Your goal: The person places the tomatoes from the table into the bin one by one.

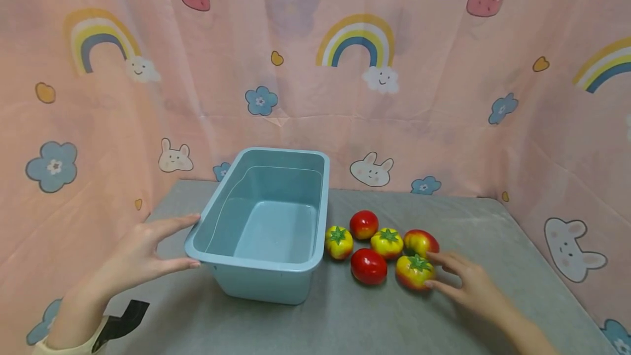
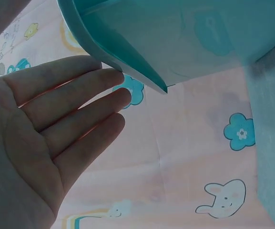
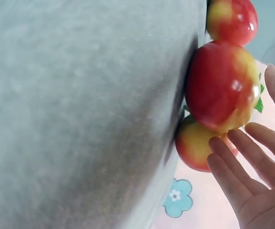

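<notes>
A light blue plastic basin (image 1: pixel 261 285) stands on the table with nothing inside. My left hand (image 1: pixel 130 253) is at its near left corner, fingers extended and fingertips at the rim (image 2: pixel 109 58). To the basin's right lie several shiny tomatoes, some red, some yellow and red with green leafy tops. My right hand (image 1: pixel 470 284) reaches the nearest yellow-and-red tomato (image 1: pixel 413 274), thumb and fingers spread at its right side. In the right wrist view the fingertips (image 3: pixel 236 136) lie close beside that tomato (image 3: pixel 218 86); the thumb stands apart from it.
Other tomatoes cluster close by: a red one (image 1: pixel 368 266), another red one (image 1: pixel 363 224), and yellow ones (image 1: pixel 338 244) against the basin's side. Grey cloth covers the table (image 1: pixel 374 322). A pink patterned curtain (image 1: pixel 305 92) hangs behind and at both sides.
</notes>
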Demonstrator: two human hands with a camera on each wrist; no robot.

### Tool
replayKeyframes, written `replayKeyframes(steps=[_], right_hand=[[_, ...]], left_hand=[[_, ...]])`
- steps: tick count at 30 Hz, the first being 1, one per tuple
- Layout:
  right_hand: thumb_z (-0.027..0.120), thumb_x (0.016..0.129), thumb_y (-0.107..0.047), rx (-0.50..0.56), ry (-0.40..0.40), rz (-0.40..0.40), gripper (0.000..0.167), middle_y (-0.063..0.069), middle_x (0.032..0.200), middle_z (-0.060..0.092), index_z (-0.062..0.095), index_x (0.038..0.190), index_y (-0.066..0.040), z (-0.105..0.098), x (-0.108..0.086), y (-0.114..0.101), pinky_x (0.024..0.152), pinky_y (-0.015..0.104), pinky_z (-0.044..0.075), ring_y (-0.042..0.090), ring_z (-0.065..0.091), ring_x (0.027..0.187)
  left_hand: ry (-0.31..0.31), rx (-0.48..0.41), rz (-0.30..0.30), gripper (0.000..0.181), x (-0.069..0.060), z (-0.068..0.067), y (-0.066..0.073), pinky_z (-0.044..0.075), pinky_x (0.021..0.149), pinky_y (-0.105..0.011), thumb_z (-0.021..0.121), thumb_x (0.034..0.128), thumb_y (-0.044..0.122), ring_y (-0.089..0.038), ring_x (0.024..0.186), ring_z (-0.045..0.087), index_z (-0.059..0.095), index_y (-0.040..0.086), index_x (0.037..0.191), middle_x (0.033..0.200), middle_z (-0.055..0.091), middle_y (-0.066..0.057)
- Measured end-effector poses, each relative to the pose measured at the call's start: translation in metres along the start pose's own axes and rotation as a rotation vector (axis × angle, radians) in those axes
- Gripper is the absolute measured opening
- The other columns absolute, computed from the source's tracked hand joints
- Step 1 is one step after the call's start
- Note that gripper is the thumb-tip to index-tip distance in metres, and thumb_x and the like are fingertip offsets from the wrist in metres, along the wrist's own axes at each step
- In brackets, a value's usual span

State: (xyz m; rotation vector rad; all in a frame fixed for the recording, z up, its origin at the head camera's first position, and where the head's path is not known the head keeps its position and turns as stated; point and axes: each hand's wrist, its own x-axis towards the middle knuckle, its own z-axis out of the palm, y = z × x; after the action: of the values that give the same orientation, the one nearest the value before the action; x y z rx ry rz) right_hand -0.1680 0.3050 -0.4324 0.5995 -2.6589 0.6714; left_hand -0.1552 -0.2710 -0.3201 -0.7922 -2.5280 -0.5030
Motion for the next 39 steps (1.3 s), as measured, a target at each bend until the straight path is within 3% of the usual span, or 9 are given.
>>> replayKeyframes(steps=[4,7,9,20,33,39], right_hand=[[0.079,0.074,-0.038,0.015,-0.027,0.03,0.054,0.004,0.11,0.066,0.065,0.119,-0.012,0.003,-0.001,0.001,0.072,0.032,0.058,0.022,0.067,0.091],[0.079,0.074,-0.038,0.027,-0.034,0.032,0.054,0.004,0.109,0.067,0.065,0.119,-0.011,0.006,-0.001,0.003,0.072,0.03,0.058,0.021,0.066,0.092],[0.079,0.074,-0.038,0.034,-0.041,0.038,0.055,0.004,0.108,0.067,0.065,0.119,-0.01,0.007,-0.001,0.003,0.071,0.029,0.058,0.021,0.066,0.092],[0.078,0.073,-0.043,0.046,-0.082,0.078,0.059,0.01,0.11,0.067,0.064,0.118,-0.007,0.008,0.001,0.002,0.071,0.03,0.058,0.024,0.068,0.091],[0.076,0.072,-0.051,0.068,-0.156,0.103,0.064,0.012,0.112,0.067,0.064,0.117,-0.007,0.008,0.009,-0.001,0.071,0.03,0.058,0.021,0.069,0.089],[0.076,0.073,-0.05,0.113,-0.211,0.152,0.064,0.012,0.114,0.066,0.062,0.118,-0.008,0.008,0.012,0.0,0.072,0.031,0.058,0.017,0.069,0.087]], left_hand=[[-0.017,0.012,-0.028,0.071,-0.001,-0.001,0.0,0.054,0.083,-0.023,0.086,0.0634,0.04,-0.022,0.104,0.066,0.063,0.011,0.124,0.121,0.066,-0.002],[-0.031,0.01,-0.048,0.07,-0.001,-0.001,0.001,0.056,0.079,-0.04,0.085,0.065,0.041,-0.023,0.104,0.066,0.063,0.011,0.125,0.122,0.066,-0.002],[-0.034,-0.002,-0.053,0.07,-0.001,-0.002,0.002,0.056,0.079,-0.044,0.085,0.0657,0.04,-0.024,0.104,0.066,0.063,0.01,0.124,0.121,0.066,-0.003],[-0.056,-0.008,-0.1,0.067,-0.002,-0.001,0.001,0.055,0.079,-0.046,0.082,0.0684,0.045,-0.025,0.104,0.066,0.064,0.011,0.123,0.12,0.067,-0.003],[-0.144,-0.093,-0.246,0.068,0.0,-0.005,0.006,0.053,0.082,-0.05,0.076,0.0719,0.053,-0.028,0.109,0.063,0.063,0.015,0.126,0.122,0.066,-0.002],[-0.172,-0.142,-0.29,0.07,0.0,-0.006,0.007,0.051,0.084,-0.055,0.075,0.072,0.054,-0.035,0.112,0.061,0.061,0.015,0.128,0.123,0.065,-0.005]])
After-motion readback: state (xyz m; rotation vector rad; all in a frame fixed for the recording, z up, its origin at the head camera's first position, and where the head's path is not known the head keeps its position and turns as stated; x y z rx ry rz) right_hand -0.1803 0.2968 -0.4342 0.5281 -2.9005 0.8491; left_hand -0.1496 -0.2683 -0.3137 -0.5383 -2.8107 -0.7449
